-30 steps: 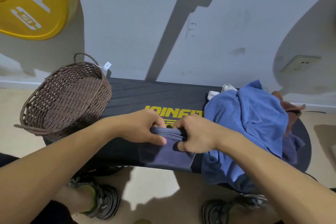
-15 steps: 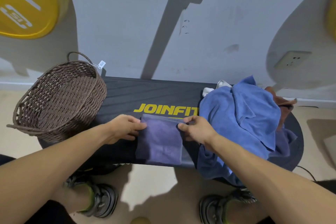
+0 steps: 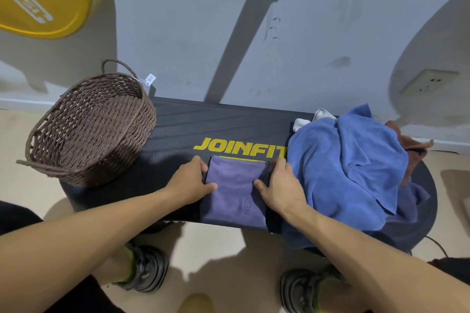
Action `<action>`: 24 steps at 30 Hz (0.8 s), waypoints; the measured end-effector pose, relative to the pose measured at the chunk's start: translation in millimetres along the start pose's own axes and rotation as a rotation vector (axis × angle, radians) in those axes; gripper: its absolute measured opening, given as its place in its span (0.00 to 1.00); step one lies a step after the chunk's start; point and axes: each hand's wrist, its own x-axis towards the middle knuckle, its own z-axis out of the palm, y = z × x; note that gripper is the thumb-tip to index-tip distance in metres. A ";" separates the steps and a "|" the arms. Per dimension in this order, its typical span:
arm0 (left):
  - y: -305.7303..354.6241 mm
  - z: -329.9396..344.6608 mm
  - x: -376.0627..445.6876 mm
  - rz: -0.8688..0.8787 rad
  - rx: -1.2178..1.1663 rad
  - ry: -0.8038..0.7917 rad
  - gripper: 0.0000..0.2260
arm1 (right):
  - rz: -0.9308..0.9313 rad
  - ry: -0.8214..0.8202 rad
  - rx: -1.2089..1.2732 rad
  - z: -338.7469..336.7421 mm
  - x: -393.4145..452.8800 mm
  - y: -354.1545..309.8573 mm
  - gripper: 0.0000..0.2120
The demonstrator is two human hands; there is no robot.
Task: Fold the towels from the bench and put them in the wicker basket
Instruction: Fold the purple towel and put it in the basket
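Both hands, the left hand and the right hand, pinch the side edges of the folded purple towel on the bench, near the wicker basket.

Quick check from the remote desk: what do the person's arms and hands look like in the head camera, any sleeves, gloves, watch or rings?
Both forearms are bare up to the frame edge: no sleeves in view. The left hand and the right hand have no gloves, and no watch, bracelet or ring shows on the wrists or the visible fingers.
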 end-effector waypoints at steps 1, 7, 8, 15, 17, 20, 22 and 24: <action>2.6 -1.0 -1.4 0.125 -0.001 0.023 0.15 | -0.122 0.045 -0.021 -3.5 -1.3 -5.0 0.17; -0.8 10.3 -16.5 0.351 -0.030 -0.218 0.17 | -0.407 -0.401 -0.071 0.5 -6.4 -18.0 0.17; -5.3 11.7 -19.9 0.356 0.021 -0.270 0.21 | -0.411 -0.436 -0.103 3.7 -8.1 -13.9 0.24; -16.0 17.3 -29.6 0.572 0.482 -0.220 0.28 | -0.660 -0.308 -0.337 17.8 -23.6 14.6 0.47; -18.5 17.3 -30.6 0.586 0.493 -0.218 0.24 | -0.704 -0.275 -0.333 17.8 -24.8 21.6 0.40; -14.1 11.7 -30.0 0.572 0.477 -0.222 0.16 | -0.754 -0.185 -0.279 13.4 -25.9 25.1 0.28; -7.1 2.8 -25.1 0.530 0.359 -0.236 0.06 | -0.706 -0.181 -0.162 10.6 -27.4 21.9 0.20; -4.2 -8.1 -14.2 0.440 0.234 -0.275 0.04 | -0.539 -0.199 0.014 6.1 -26.5 14.5 0.11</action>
